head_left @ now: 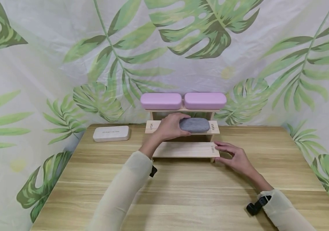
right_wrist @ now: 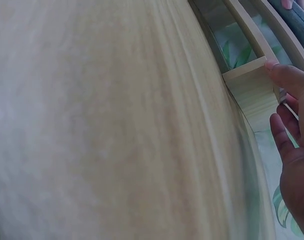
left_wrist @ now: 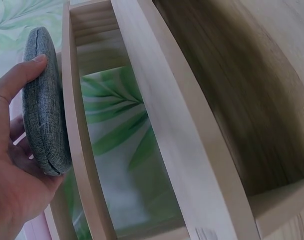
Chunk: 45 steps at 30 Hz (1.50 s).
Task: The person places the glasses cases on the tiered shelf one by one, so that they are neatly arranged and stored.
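A three-step wooden rack [head_left: 187, 149] stands on the table. My left hand [head_left: 168, 128] grips a grey fabric glasses case [head_left: 196, 125] by its left end, at the middle step. In the left wrist view, the thumb lies on one side of the glasses case [left_wrist: 44, 105] and the fingers are partly hidden behind it. With thumb and fingers, my right hand [head_left: 235, 157] holds the right end of the rack's lowest step. The right wrist view shows the thumb on the front corner of that step [right_wrist: 246, 67]. Two pink glasses cases [head_left: 160, 101] lie side by side on the top step.
A white case [head_left: 111, 133] with small printed lettering lies on the table's left rear part. The wood-grain table [head_left: 181, 192] reaches back to a leaf-print cloth [head_left: 66, 64] hanging behind it. A black wrist camera [head_left: 258, 205] sits at the right sleeve.
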{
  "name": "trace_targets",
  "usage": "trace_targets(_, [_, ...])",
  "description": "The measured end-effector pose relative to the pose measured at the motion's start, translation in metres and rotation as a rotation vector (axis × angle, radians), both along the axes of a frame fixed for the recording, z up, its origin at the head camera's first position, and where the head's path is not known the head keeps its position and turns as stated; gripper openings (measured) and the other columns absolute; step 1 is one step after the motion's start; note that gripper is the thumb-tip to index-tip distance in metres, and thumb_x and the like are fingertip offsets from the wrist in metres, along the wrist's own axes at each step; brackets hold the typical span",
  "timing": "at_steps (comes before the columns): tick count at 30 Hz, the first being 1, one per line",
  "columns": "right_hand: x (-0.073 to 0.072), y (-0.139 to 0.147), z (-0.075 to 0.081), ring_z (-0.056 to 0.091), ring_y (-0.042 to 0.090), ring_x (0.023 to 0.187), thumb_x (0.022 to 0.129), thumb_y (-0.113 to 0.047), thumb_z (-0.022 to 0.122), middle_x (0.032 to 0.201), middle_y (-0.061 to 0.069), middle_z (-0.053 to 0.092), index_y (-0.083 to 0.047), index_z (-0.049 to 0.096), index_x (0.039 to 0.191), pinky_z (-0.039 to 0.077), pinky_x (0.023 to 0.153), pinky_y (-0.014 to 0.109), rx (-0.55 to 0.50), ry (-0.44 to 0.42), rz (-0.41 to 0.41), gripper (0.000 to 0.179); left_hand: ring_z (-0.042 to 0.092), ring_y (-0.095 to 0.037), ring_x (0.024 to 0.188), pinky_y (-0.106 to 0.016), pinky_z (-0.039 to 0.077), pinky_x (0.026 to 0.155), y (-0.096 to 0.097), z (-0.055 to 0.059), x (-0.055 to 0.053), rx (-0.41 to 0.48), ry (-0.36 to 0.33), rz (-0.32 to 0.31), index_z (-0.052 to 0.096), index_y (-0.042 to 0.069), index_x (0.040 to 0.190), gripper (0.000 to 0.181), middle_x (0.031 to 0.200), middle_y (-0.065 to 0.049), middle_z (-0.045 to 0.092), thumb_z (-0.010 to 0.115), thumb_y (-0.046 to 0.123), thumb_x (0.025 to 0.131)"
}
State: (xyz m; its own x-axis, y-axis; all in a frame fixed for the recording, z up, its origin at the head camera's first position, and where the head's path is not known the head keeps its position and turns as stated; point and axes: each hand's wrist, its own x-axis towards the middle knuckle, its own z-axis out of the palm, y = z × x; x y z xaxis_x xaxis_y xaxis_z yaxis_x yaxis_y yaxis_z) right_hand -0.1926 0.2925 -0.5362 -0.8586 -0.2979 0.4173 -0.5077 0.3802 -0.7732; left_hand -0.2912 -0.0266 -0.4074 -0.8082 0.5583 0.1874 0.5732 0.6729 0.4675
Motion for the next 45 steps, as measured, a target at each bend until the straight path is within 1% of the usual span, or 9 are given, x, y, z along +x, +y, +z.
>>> trace_targets(6, [0.001,0.000,0.001,0.062,0.010,0.132,0.081,0.007,0.088,0.143,0.018,0.066,-0.003,0.077,0.124,0.048,0.106,0.017,-0.029,-0.025,0.017,0.046,0.065,-0.025,0.125,-0.046,0.057,0.098,0.009,-0.003,-0.002,-0.007,-0.006,0.000,0.068,0.016,0.142,0.071,0.142,-0.004,0.068,0.093,0.040,0.080])
trace_targets(15, [0.000,0.001,0.001,0.064,0.012,0.130,0.082,0.007,0.088,0.144,0.018,0.065,-0.003,0.077,0.125,0.049,0.106,0.018,-0.035,-0.038,0.027,0.045,0.065,-0.023,0.122,-0.045,0.058,0.094,0.019,-0.004,-0.005,-0.030,-0.016,0.001,0.067,0.020,0.143,0.072,0.142,-0.001,0.068,0.092,0.044,0.080])
trace_targets(21, [0.001,0.000,0.001,0.064,0.008,0.129,0.082,0.007,0.087,0.143,0.019,0.065,-0.002,0.077,0.124,0.050,0.105,0.018,-0.041,-0.034,0.025,0.044,0.065,-0.022,0.123,-0.044,0.058,0.095,0.024,-0.005,-0.008,-0.037,-0.015,-0.005,0.067,0.021,0.144,0.073,0.143,-0.001,0.067,0.093,0.045,0.080])
trace_targets(23, [0.002,0.000,0.001,0.065,0.010,0.128,0.083,0.006,0.087,0.144,0.018,0.065,-0.002,0.077,0.124,0.050,0.104,0.018,-0.040,-0.042,0.024,0.043,0.065,-0.022,0.124,-0.044,0.057,0.096,0.026,-0.005,-0.009,-0.039,-0.014,-0.008,0.067,0.021,0.144,0.073,0.144,0.000,0.066,0.093,0.045,0.080])
trace_targets(27, [0.002,0.000,0.001,0.068,0.019,0.125,0.084,0.004,0.087,0.145,0.017,0.065,0.000,0.076,0.124,0.051,0.104,0.018,-0.041,-0.054,0.021,0.042,0.064,-0.021,0.125,-0.043,0.057,0.096,0.029,-0.005,-0.009,-0.038,-0.006,-0.015,0.067,0.022,0.143,0.071,0.144,0.000,0.066,0.093,0.044,0.080])
trace_targets(29, [0.003,0.000,0.001,0.068,0.021,0.125,0.084,0.004,0.087,0.144,0.018,0.065,0.000,0.076,0.124,0.051,0.104,0.019,-0.044,-0.056,0.020,0.042,0.064,-0.020,0.125,-0.043,0.057,0.096,0.031,-0.005,-0.009,-0.037,-0.004,-0.017,0.067,0.022,0.143,0.070,0.143,0.001,0.067,0.092,0.044,0.081])
trace_targets(33, [0.003,0.000,0.001,0.068,0.018,0.126,0.084,0.003,0.087,0.145,0.017,0.064,0.000,0.076,0.124,0.052,0.104,0.020,-0.052,-0.062,0.023,0.042,0.065,-0.019,0.124,-0.042,0.057,0.095,0.035,-0.004,-0.007,-0.039,-0.008,-0.019,0.067,0.023,0.143,0.070,0.142,0.001,0.067,0.092,0.044,0.081])
trace_targets(40, [0.002,0.000,-0.002,0.064,0.006,0.128,0.085,0.003,0.087,0.146,0.017,0.064,-0.003,0.077,0.126,0.051,0.105,0.020,-0.061,-0.070,0.031,0.043,0.065,-0.019,0.122,-0.042,0.058,0.093,0.040,-0.005,-0.005,-0.041,0.005,-0.019,0.067,0.024,0.143,0.070,0.143,0.001,0.066,0.092,0.044,0.082])
trace_targets(45, [0.002,-0.001,-0.001,0.065,0.011,0.129,0.085,0.002,0.087,0.146,0.018,0.064,-0.002,0.077,0.125,0.051,0.105,0.020,-0.068,-0.074,0.031,0.041,0.065,-0.019,0.122,-0.041,0.058,0.093,0.044,-0.005,-0.004,-0.031,0.011,-0.012,0.067,0.023,0.144,0.070,0.144,0.001,0.066,0.092,0.044,0.082])
